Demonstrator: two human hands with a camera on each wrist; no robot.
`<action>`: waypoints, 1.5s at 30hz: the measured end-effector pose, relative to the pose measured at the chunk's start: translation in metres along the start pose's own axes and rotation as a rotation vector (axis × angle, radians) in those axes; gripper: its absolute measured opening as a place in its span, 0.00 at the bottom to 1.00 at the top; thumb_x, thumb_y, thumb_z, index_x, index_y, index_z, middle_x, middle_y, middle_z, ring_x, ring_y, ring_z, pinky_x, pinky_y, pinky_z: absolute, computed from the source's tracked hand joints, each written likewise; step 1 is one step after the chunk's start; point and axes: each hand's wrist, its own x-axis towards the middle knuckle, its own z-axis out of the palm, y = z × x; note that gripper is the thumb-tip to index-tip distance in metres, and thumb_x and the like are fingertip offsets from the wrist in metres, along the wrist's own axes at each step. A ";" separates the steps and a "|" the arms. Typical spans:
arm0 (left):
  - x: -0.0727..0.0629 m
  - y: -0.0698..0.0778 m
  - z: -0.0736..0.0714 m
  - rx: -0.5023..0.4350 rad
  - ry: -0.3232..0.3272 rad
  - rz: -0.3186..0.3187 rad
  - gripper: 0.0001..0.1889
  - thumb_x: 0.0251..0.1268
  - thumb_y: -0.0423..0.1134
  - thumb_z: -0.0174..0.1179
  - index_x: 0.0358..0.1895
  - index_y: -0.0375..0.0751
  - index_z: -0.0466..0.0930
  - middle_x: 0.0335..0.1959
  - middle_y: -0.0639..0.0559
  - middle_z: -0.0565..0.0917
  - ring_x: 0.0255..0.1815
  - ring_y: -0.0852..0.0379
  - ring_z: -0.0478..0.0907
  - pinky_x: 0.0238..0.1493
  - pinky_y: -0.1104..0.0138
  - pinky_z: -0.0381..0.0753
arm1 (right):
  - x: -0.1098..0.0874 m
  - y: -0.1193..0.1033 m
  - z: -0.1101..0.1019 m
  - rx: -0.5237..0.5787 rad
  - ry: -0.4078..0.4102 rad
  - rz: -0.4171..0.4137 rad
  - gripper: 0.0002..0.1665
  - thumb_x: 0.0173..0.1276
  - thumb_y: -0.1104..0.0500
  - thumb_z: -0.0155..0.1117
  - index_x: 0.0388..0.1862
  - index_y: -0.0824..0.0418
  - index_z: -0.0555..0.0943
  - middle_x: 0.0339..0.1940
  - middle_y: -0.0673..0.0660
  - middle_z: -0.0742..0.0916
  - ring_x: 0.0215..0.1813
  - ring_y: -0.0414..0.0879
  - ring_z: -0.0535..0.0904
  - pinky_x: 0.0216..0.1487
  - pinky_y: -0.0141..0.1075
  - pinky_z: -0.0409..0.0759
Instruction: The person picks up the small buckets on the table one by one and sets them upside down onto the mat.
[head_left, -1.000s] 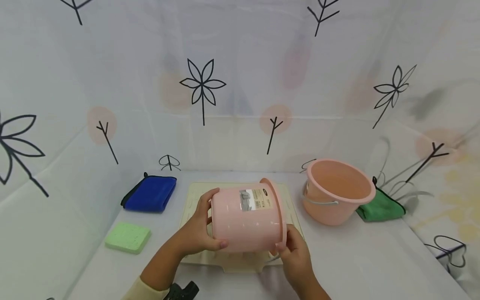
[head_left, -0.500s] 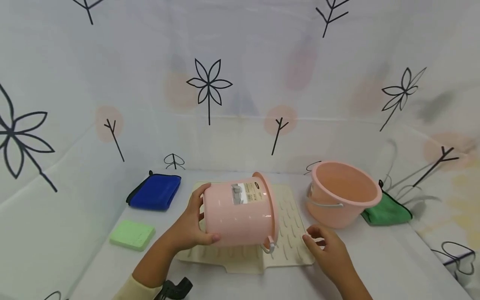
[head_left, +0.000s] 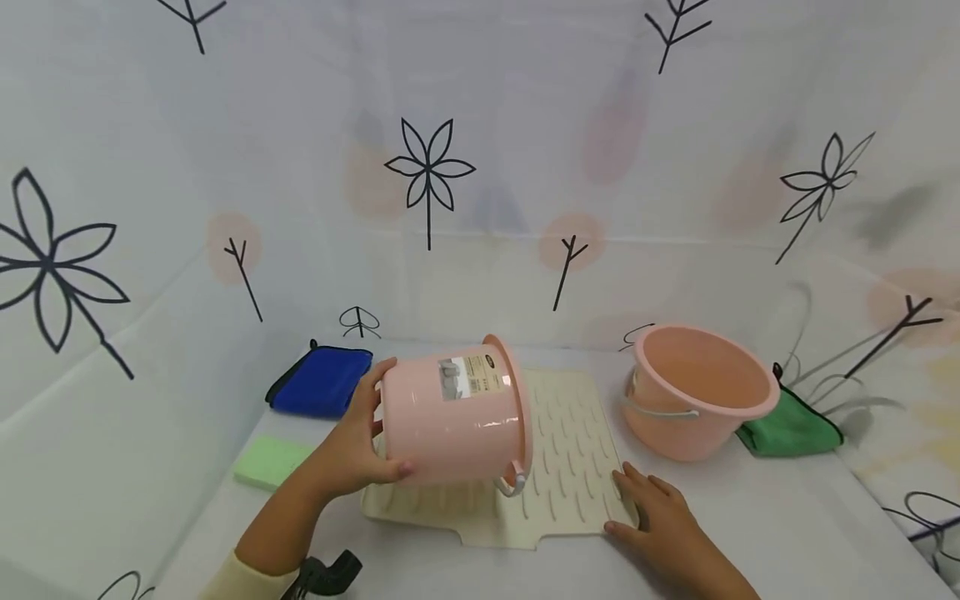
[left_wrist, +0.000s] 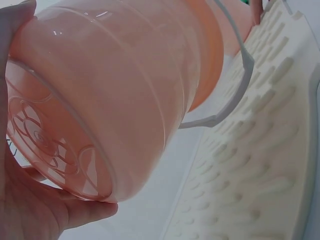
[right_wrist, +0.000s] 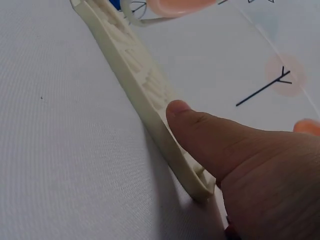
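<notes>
My left hand grips a pink bucket round its base and holds it on its side over a cream draining mat. The bucket's mouth points right, and its label faces up. Its pale wire handle hangs below the rim. My right hand touches the mat's near right corner, with fingertips along the right edge. The thumb lies straight on the mat's ridged top in the right wrist view, where the other fingers are hidden.
A second pink bucket stands upright at the right, overlapping a green cloth pouch. A blue pouch and a light green sponge lie at the left, the sponge partly behind my left arm. A patterned curtain backs the table.
My right hand has let go of the bucket's rim and moved right to the mat's near corner. My left hand has carried the bucket a little leftward.
</notes>
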 end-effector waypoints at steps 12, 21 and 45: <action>-0.019 0.010 -0.042 0.129 0.069 -0.050 0.67 0.47 0.50 0.81 0.84 0.64 0.37 0.82 0.45 0.53 0.79 0.32 0.60 0.63 0.31 0.74 | 0.004 -0.003 -0.002 -0.007 -0.048 0.028 0.59 0.59 0.29 0.74 0.80 0.59 0.69 0.84 0.64 0.65 0.77 0.76 0.57 0.66 0.77 0.64; -0.041 0.023 -0.069 0.218 0.114 -0.043 0.68 0.46 0.46 0.83 0.84 0.67 0.38 0.77 0.41 0.56 0.72 0.32 0.66 0.56 0.34 0.82 | 0.003 0.003 -0.005 0.023 -0.100 0.103 0.62 0.57 0.27 0.73 0.82 0.59 0.66 0.86 0.63 0.62 0.79 0.75 0.53 0.67 0.79 0.61; -0.024 0.083 -0.094 0.626 -0.043 -0.124 0.66 0.40 0.62 0.82 0.84 0.60 0.48 0.77 0.36 0.55 0.64 0.33 0.71 0.45 0.45 0.88 | 0.004 -0.002 -0.001 0.011 -0.051 0.069 0.60 0.59 0.27 0.73 0.80 0.59 0.69 0.84 0.63 0.65 0.78 0.74 0.57 0.66 0.77 0.64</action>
